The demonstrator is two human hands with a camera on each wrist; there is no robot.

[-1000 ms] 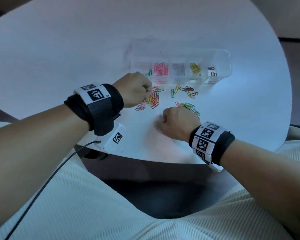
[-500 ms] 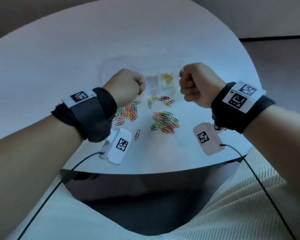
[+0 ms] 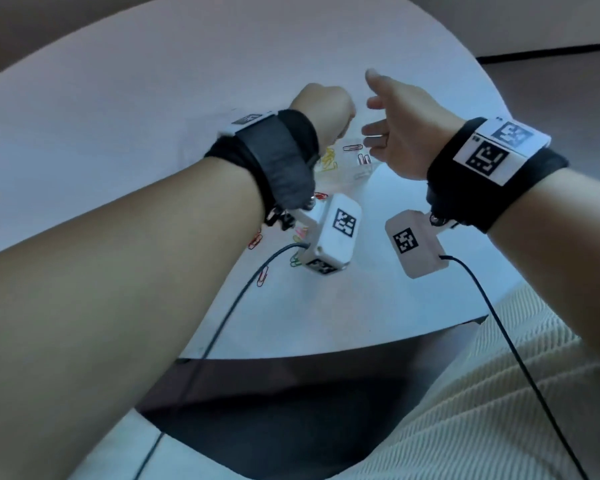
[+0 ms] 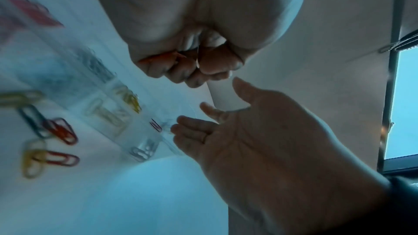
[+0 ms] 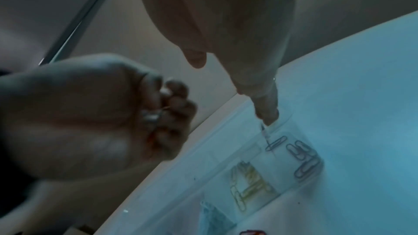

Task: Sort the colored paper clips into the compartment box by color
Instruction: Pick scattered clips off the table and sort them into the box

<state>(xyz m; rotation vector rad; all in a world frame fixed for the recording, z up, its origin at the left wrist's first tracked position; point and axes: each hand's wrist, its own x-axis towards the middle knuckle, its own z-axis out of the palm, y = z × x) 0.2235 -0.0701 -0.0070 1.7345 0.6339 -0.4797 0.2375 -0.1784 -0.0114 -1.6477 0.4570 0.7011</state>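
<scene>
Over the clear compartment box [image 3: 361, 174] my left hand [image 3: 321, 109] is a fist, curled round a few orange-red paper clips [image 4: 165, 56]. Beside it my right hand [image 3: 388, 133] is open, palm toward the left hand [image 4: 187, 67]. In the right wrist view its straight fingers [image 5: 264, 112] point down at the end compartment, where a purple clip [image 5: 274, 142] lies just below the fingertip beside other purple clips [image 5: 303, 158]. Yellow clips [image 5: 246, 183] fill the neighbouring compartment. Most of the box is hidden by my arms in the head view.
Loose clips lie on the white round table in front of the box: a red one [image 3: 262, 275], green ones [image 3: 295, 261], and red and yellow ones [image 4: 58, 129]. The table's near edge [image 3: 326, 351] runs just above my lap. Camera cables hang from both wrists.
Both hands have lifted from the loose pile to above the box. My right hand has gone from a fist to open. The left hand stays a fist.
</scene>
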